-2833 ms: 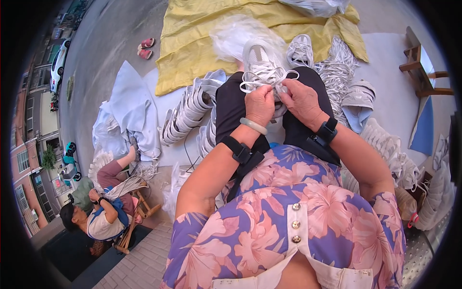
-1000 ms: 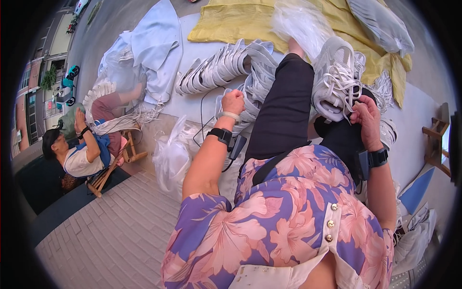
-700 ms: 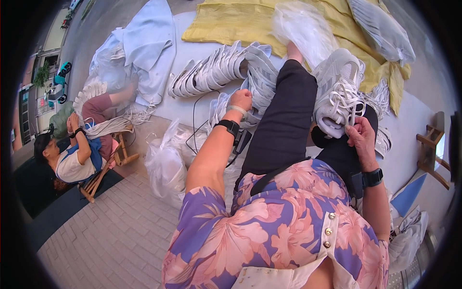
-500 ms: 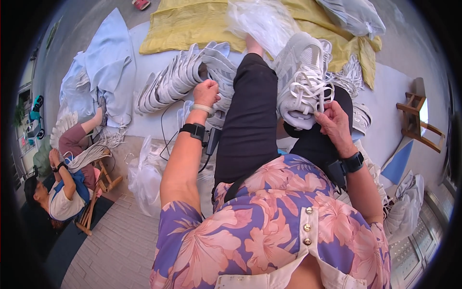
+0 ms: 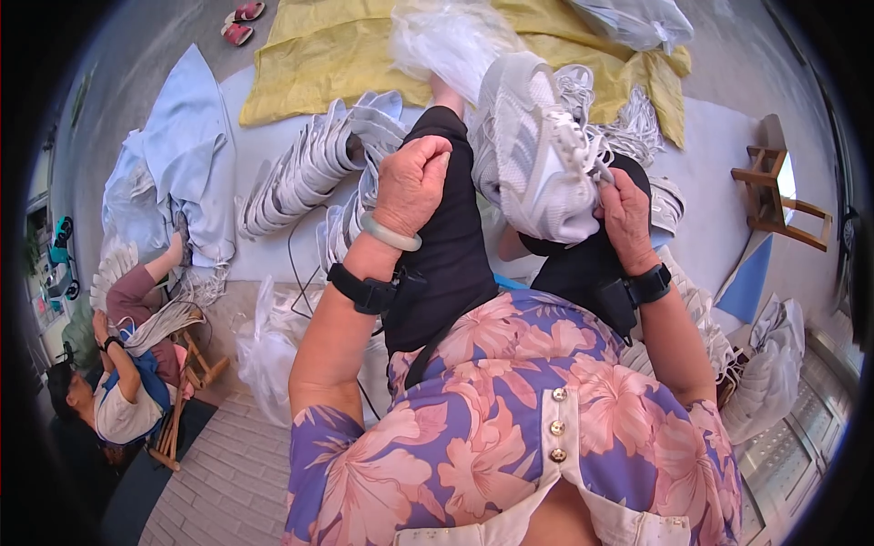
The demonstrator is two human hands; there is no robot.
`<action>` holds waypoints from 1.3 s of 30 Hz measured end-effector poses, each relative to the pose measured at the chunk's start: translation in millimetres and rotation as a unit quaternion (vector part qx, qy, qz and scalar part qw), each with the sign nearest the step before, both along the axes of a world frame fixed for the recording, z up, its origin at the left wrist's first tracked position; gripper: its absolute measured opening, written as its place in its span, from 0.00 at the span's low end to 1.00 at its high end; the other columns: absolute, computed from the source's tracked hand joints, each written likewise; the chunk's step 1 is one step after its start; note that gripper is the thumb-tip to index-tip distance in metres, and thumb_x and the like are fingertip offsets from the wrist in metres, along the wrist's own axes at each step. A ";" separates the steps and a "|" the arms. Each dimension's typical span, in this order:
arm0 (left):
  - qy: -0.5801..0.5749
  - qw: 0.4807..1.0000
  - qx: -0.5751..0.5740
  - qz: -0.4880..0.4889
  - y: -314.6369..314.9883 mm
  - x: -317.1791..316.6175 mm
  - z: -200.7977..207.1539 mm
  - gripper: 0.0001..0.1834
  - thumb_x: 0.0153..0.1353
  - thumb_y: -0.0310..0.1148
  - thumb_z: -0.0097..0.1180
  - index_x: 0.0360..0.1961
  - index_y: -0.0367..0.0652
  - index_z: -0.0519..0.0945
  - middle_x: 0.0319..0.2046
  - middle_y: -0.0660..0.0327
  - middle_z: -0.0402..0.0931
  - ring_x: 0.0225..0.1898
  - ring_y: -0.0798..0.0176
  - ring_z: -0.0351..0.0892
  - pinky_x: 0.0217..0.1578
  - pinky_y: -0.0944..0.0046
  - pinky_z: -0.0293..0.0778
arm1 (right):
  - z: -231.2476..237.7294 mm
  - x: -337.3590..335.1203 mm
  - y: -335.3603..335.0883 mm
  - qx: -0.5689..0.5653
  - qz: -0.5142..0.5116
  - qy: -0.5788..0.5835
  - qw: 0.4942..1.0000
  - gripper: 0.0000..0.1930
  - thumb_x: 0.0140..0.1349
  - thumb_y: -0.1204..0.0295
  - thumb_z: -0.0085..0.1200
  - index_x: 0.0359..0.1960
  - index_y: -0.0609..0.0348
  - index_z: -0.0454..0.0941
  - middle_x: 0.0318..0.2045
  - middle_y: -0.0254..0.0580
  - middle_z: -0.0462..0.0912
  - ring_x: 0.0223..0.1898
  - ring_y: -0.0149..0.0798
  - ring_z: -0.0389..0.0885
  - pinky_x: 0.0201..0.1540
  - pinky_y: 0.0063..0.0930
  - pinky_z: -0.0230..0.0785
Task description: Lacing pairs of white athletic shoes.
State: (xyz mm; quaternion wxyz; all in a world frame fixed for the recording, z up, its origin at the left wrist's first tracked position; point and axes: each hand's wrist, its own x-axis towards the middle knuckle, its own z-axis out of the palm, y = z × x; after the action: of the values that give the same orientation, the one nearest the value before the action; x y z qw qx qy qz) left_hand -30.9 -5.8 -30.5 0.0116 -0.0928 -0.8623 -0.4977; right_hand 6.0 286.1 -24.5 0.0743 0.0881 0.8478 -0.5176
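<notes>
My right hand (image 5: 625,207) grips the side of a white and grey laced sneaker (image 5: 533,150) that stands tilted on my right knee. My left hand (image 5: 414,177) is a closed fist over my left thigh in black trousers (image 5: 446,255); whether it holds anything I cannot tell. A pale bangle and a black wristband sit on my left wrist, a black band on the right. A row of white sneakers (image 5: 305,164) lies just beyond my left hand on a pale sheet.
A yellow cloth (image 5: 337,55) lies ahead, with clear plastic bags on it. Another person sits on a low stool (image 5: 182,400) at the left among white shoe parts. A wooden stool (image 5: 774,196) stands at the right. More white shoes are piled by my right side (image 5: 769,382).
My left hand has come back from the row of sneakers and closed into a fist over my thigh. The sneaker stays in my right hand, turned more upright.
</notes>
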 end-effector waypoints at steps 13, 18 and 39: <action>-0.077 0.996 0.029 0.019 27.7 32.6 -2.1 0.10 0.59 0.31 0.51 0.38 0.34 0.76 0.22 0.64 0.75 0.24 0.74 0.74 0.27 0.74 0.71 | 3.7 10.6 4.2 -0.006 -0.029 0.027 0.999 0.07 0.60 0.73 0.44 0.31 0.60 0.74 0.19 0.35 0.72 0.18 0.29 0.69 0.23 0.20 0.64; -0.116 0.992 0.038 -0.019 42.9 41.2 17.2 0.28 0.56 0.44 0.56 0.50 0.31 0.68 0.25 0.59 0.77 0.26 0.72 0.76 0.27 0.71 0.71 | 0.8 -5.8 -33.8 0.254 0.093 0.179 0.946 0.07 0.57 0.71 0.45 0.33 0.60 0.73 0.22 0.48 0.75 0.27 0.50 0.75 0.29 0.37 0.68; -0.160 0.984 -0.005 -0.075 38.5 21.6 -5.3 0.19 0.53 0.34 0.56 0.44 0.33 0.73 0.23 0.60 0.74 0.20 0.71 0.74 0.21 0.70 0.70 | -45.9 -23.9 -26.8 0.142 0.024 0.019 0.989 0.12 0.43 0.71 0.54 0.31 0.60 0.75 0.31 0.57 0.78 0.36 0.57 0.75 0.39 0.40 0.68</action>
State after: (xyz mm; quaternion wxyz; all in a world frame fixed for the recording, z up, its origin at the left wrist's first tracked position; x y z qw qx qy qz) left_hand -9.3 32.7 -35.8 -0.1641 -0.0764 -0.8460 -0.5016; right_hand -17.9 259.2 -70.4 0.0569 0.0673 0.9159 -0.3916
